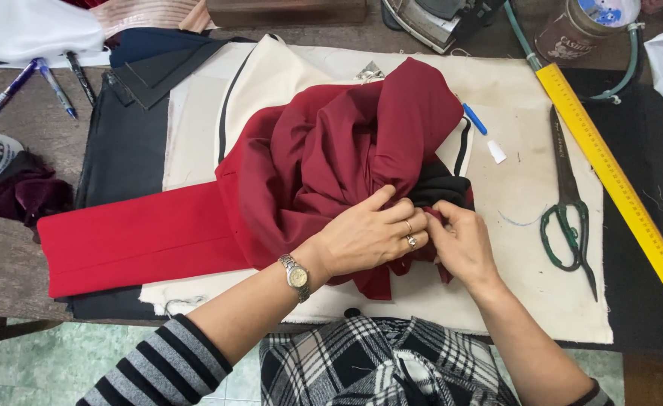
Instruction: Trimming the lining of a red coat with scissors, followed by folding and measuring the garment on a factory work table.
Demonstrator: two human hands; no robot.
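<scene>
While both hands pinch the same bunched fold, the left hand (369, 233), wearing rings and a wristwatch, lies closed over the dark red garment (331, 162) and the right hand (461, 242) grips the fabric's edge just beside it, close to a scrap of black cloth (440, 188). That garment sits heaped in the middle of a cream pressing cloth (542, 248) on the worktable, a flat bright red panel (136, 237) stretching away to the left. Green-handled scissors (568, 207) and a yellow ruler (617, 180) lie to the right, an iron (436, 19) at the far edge, pens (38, 83) at far left.
</scene>
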